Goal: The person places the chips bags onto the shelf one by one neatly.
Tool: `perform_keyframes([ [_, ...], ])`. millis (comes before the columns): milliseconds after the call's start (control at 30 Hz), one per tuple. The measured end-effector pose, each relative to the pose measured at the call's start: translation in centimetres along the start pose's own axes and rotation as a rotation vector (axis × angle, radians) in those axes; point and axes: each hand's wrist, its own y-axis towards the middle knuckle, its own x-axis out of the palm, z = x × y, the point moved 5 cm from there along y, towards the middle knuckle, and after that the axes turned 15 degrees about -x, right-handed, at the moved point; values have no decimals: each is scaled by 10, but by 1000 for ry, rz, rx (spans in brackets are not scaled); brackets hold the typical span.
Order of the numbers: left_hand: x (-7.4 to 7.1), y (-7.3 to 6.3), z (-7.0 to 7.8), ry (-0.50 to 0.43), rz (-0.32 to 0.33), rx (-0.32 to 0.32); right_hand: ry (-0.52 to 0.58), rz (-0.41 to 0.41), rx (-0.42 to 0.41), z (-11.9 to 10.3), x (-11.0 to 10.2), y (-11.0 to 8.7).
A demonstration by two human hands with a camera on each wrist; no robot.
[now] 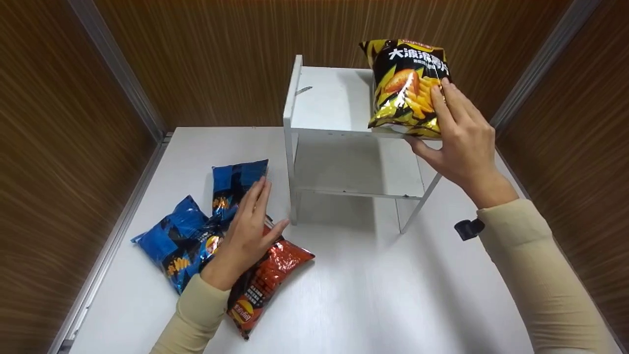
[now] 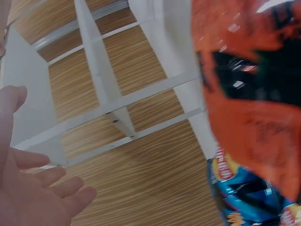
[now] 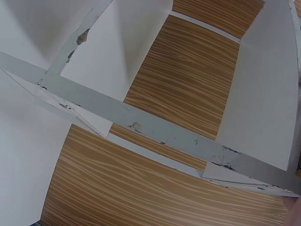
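A black and yellow bag of chips [image 1: 410,91] stands on the right end of the white rack's top shelf [image 1: 334,98]. My right hand [image 1: 462,130] presses its extended fingers against the bag's right side, with the thumb lower, by the shelf's front edge. Over a pile of chip bags on the left is my left hand [image 1: 248,233], its fingers straight and holding nothing. Under and beside it lie blue bags of chips [image 1: 172,236] and a red bag of chips [image 1: 275,263]. In the left wrist view, the red bag [image 2: 254,117] is apart from the left hand [image 2: 37,193].
The white rack has a lower shelf [image 1: 354,172] and a raised left side panel [image 1: 292,98]. It stands on a white table [image 1: 344,300]. Wood-patterned walls [image 1: 206,64] enclose the back and both sides. A black strap end [image 1: 469,229] sticks out from the right sleeve.
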Motion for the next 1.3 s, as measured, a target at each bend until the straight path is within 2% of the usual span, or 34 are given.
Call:
perform_keyframes([
  [200,16,-29,-14,46,-97,-106,6,-6,6,-1,0,2],
  [367,34,-53,-24,149,-206,-192,12,-12,16,-2,0,2],
  [533,52,-68,-34,211,-269,-237,11,-15,16,-2,1,1],
  [667,68,-75,-42,283,-306,-247,13,-2,18,-2,-1,1],
  [800,79,-80,-46,351,-309,-230,11,-6,20,-1,-1,1],
  [933,84,-82,-45,373,-296,-206,9,-14,23,-1,-1,0],
  [1167,87,-83,-42,434,-257,-169,16,-15,29,-1,-2,0],
  [1300,86,-83,-41,438,-251,-162,18,-19,37,-1,-2,-1],
])
